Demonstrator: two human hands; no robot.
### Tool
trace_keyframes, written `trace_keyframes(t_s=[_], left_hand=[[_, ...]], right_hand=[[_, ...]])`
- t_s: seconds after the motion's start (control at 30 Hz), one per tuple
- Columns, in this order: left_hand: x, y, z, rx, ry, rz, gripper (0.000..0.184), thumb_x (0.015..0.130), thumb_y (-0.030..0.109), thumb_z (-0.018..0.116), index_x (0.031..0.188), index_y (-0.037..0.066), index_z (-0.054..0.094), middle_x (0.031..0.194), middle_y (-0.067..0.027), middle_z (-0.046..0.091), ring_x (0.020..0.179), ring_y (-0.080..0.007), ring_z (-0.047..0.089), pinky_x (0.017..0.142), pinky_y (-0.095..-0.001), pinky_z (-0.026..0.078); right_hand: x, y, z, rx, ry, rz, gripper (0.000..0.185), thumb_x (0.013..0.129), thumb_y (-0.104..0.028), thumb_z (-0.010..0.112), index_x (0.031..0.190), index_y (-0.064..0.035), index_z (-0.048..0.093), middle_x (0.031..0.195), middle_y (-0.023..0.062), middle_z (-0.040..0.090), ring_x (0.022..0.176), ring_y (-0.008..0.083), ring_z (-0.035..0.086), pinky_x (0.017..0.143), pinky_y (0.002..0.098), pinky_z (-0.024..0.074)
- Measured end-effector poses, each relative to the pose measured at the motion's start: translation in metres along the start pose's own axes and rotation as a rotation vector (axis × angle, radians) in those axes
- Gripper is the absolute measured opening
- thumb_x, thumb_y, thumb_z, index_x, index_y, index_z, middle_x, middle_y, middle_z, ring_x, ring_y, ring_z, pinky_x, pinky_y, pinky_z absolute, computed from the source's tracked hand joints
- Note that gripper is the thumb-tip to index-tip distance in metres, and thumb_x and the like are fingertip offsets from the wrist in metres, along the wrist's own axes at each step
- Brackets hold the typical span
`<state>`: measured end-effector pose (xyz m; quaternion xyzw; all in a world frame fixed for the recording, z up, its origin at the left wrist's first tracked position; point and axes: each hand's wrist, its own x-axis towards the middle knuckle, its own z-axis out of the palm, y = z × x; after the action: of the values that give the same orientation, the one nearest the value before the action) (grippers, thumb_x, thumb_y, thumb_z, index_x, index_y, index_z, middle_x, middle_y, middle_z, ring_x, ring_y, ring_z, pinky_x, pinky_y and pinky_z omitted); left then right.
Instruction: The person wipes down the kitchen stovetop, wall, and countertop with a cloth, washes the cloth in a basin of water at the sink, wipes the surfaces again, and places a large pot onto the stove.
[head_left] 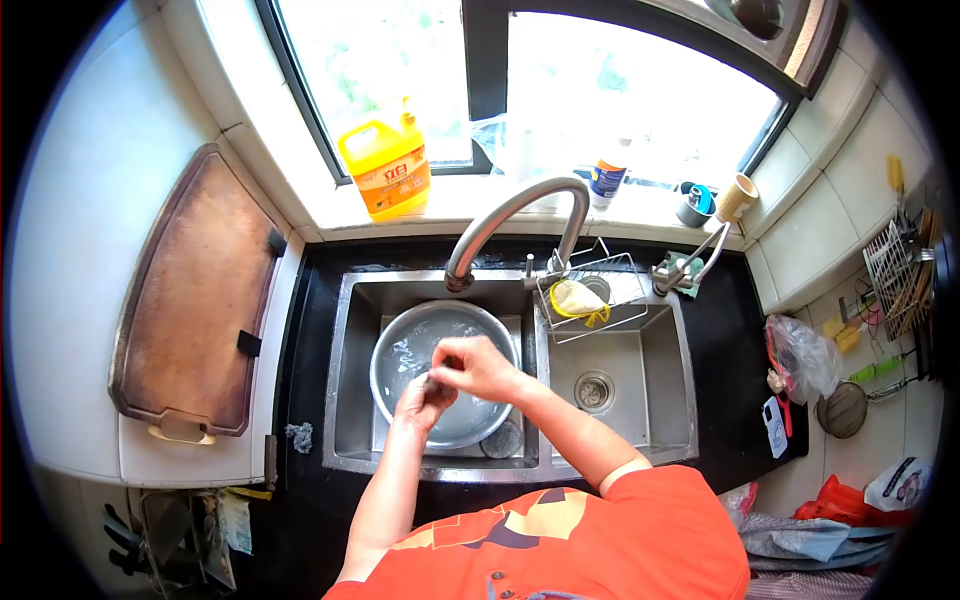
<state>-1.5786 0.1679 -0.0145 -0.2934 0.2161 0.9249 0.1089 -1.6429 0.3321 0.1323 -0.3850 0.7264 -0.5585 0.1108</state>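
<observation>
Round metal basin (465,436) holds clear water (405,345), its lower rim partly masked by the left forearm (388,485), while above it the left hand (424,404) and right hand (482,368) close fingertips on a small dark item (433,385), mostly covered, unidentifiable, and beyond it arches a smooth metal faucet (548,184).

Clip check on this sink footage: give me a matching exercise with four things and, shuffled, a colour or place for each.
1. Basin
2. Pump bottle
3. Chopping board
4. Drain

A. Brown, left of the sink
B. In the floor of the right sink bowl
C. In the left sink bowl, below the left hand and right hand
D. Yellow, on the windowsill

Pairs: 1-C, 2-D, 3-A, 4-B
</observation>
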Motion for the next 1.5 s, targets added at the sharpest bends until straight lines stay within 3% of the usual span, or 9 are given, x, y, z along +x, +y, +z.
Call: trace_keyframes(t_s=[0.3,0.5,0.6,0.7,0.83,1.1,1.2,1.27,1.5], left_hand=[[-0.097,0.006,0.096,-0.089,-0.349,0.185,0.047,0.101,0.041,0.037,0.129,0.007,0.053,0.120,-0.0116,0.063,0.106,-0.0281,0.061,0.091,-0.0462,0.048],[-0.094,-0.014,0.099,-0.266,-0.384,0.115,0.050,0.101,0.047,0.036,0.128,0.008,0.054,0.122,-0.0122,0.062,0.112,-0.0300,0.058,0.096,-0.0491,0.047],[-0.099,-0.031,0.098,-0.307,-0.380,0.120,0.049,0.098,0.053,0.041,0.127,0.015,0.055,0.124,-0.0105,0.060,0.115,-0.0289,0.057,0.097,-0.0491,0.048],[-0.112,-0.042,0.104,-0.208,-0.332,0.058,0.053,0.089,0.055,0.060,0.128,0.021,0.052,0.127,-0.0061,0.056,0.112,-0.0236,0.058,0.092,-0.0446,0.053],[-0.096,-0.039,0.088,0.074,-0.245,0.071,0.046,0.085,0.035,0.074,0.122,0.016,0.054,0.105,-0.0034,0.061,0.084,-0.0176,0.061,0.075,-0.0371,0.055],[-0.064,-0.008,0.101,1.019,-0.115,0.067,0.016,0.083,0.024,0.067,0.088,0.010,0.060,0.059,0.0039,0.047,0.047,-0.0113,0.047,0.043,-0.0259,0.043],[-0.049,-0.019,0.099,1.491,0.130,0.130,0.026,0.079,0.028,0.070,0.088,0.003,0.066,0.064,-0.0064,0.062,0.060,-0.0191,0.065,0.051,-0.0352,0.050],[-0.008,-0.050,0.044,1.838,0.233,0.418,0.033,0.078,0.030,0.067,0.093,0.001,0.071,0.092,-0.0265,0.069,0.094,-0.0381,0.068,0.079,-0.0467,0.053],[-0.008,-0.089,0.014,2.016,0.312,0.278,0.032,0.082,0.028,0.064,0.098,0.001,0.070,0.100,-0.0250,0.068,0.098,-0.0403,0.065,0.088,-0.0484,0.051]], right_hand=[[0.027,0.054,0.003,0.616,0.325,0.264,0.016,0.090,-0.022,0.069,0.089,-0.0072,0.065,0.077,-0.0048,0.061,0.068,0.0035,0.055,0.058,0.0196,0.0443],[-0.016,0.096,0.041,1.417,-0.031,0.342,0.061,0.095,-0.056,0.047,0.141,-0.0173,0.045,0.129,-0.0006,0.058,0.117,0.0149,0.055,0.103,0.0357,0.0423],[-0.029,0.067,0.028,1.611,-0.145,0.174,0.091,0.081,-0.071,0.054,0.149,-0.0142,0.030,0.137,0.0201,0.050,0.123,0.0368,0.053,0.106,0.0484,0.0415],[-0.016,0.048,0.008,1.421,-0.148,0.145,0.094,0.079,-0.048,0.075,0.149,-0.0104,0.026,0.136,0.0260,0.049,0.121,0.0429,0.053,0.102,0.0498,0.0458],[-0.002,0.020,-0.008,0.972,-0.116,0.339,0.063,0.084,-0.010,0.071,0.141,-0.0087,0.044,0.113,0.0135,0.064,0.089,0.0143,0.065,0.078,0.0278,0.0550],[0.022,0.065,0.004,0.297,-0.064,0.354,0.025,0.086,-0.008,0.067,0.110,-0.0053,0.070,0.089,0.0033,0.066,0.080,0.0080,0.057,0.073,0.0259,0.0497],[0.016,0.113,0.029,-0.016,0.013,0.465,0.024,0.081,-0.020,0.071,0.098,-0.0038,0.074,0.092,0.0127,0.072,0.083,0.0183,0.066,0.079,0.0331,0.0520],[-0.007,0.160,0.065,-0.201,0.176,0.634,0.031,0.077,-0.026,0.072,0.097,-0.0034,0.074,0.098,0.0191,0.070,0.093,0.0299,0.069,0.086,0.0385,0.0521],[-0.062,0.193,0.101,-0.268,0.348,0.885,0.029,0.080,-0.026,0.067,0.096,-0.0021,0.073,0.098,0.0234,0.069,0.098,0.0389,0.066,0.087,0.0450,0.0513]])
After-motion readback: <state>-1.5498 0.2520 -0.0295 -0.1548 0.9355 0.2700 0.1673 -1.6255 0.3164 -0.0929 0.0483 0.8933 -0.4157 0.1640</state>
